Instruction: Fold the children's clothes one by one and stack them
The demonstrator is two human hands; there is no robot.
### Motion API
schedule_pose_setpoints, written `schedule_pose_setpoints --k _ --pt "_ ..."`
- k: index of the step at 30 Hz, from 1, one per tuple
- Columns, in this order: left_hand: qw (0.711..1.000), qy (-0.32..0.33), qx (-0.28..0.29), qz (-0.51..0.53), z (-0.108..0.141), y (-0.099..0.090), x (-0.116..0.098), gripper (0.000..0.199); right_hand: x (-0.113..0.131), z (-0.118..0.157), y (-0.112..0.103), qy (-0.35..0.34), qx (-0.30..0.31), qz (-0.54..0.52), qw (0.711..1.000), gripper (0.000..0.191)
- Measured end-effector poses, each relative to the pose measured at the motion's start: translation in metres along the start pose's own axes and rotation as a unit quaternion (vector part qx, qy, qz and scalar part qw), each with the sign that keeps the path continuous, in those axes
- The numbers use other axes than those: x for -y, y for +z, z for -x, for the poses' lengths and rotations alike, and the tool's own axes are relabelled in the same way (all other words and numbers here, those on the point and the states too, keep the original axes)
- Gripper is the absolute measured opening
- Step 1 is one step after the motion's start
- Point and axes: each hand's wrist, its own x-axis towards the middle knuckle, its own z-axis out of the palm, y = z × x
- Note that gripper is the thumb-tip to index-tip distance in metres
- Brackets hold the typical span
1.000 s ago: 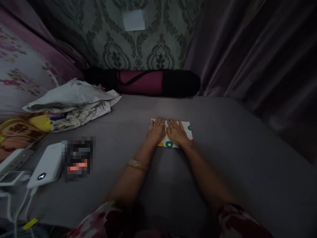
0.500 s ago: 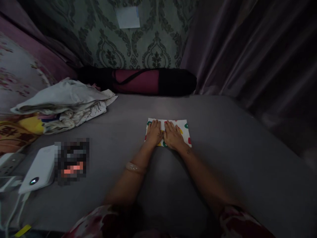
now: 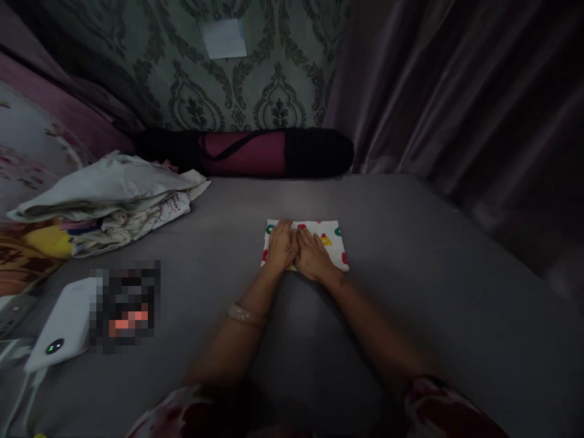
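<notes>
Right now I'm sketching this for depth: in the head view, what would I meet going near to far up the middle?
Pale bangle, white printed cloth, long black-and-magenta bag, damask-patterned wall.

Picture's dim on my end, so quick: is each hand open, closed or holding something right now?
Left hand: open, palm down on the printed white cloth, holding nothing.
Right hand: open, palm down on the same cloth, holding nothing.

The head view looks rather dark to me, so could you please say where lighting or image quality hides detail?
Head view: dim overall, the purple curtain fading nearly to black at right; head view: pixel blocks mask something beside the white power bank; head view: left hand, right hand and patterned white piece distinguishable, fine detail soft.
</notes>
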Motion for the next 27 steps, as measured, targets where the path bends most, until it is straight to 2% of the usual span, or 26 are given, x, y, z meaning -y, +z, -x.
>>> schedule_pose_setpoints --k 4,8,11,14,17,22,27 --pt "0.998 -0.004 0.025 -0.06 0.001 0.0 0.002 0.045 -0.011 -0.003 -0.001 0.03 -0.061 0.0 0.998 0.059" --pt "0.982 -0.018 0.124 -0.14 0.004 -0.002 -0.002 0.048 -0.016 -0.002 0.001 0.021 -0.03 0.0 0.999 0.059" --pt "0.974 -0.023 0.156 -0.162 0.006 -0.003 -0.004 0.05 -0.017 -0.002 0.001 0.023 -0.021 -0.007 0.999 0.059" --pt "0.976 -0.027 0.128 -0.174 0.005 -0.004 -0.003 0.051 -0.021 -0.003 -0.001 0.043 -0.045 -0.007 0.998 0.058" --pt "0.977 -0.04 0.097 -0.188 0.005 -0.004 0.002 0.056 -0.03 -0.005 0.0 0.09 -0.074 0.002 0.993 0.06" --pt "0.973 -0.055 0.14 -0.173 0.005 -0.006 0.007 0.061 -0.038 -0.007 0.005 0.116 -0.038 -0.006 0.993 0.061" --pt "0.98 -0.068 0.093 -0.165 0.005 -0.01 0.007 0.063 -0.043 -0.007 -0.001 0.151 -0.048 -0.018 0.987 0.062"
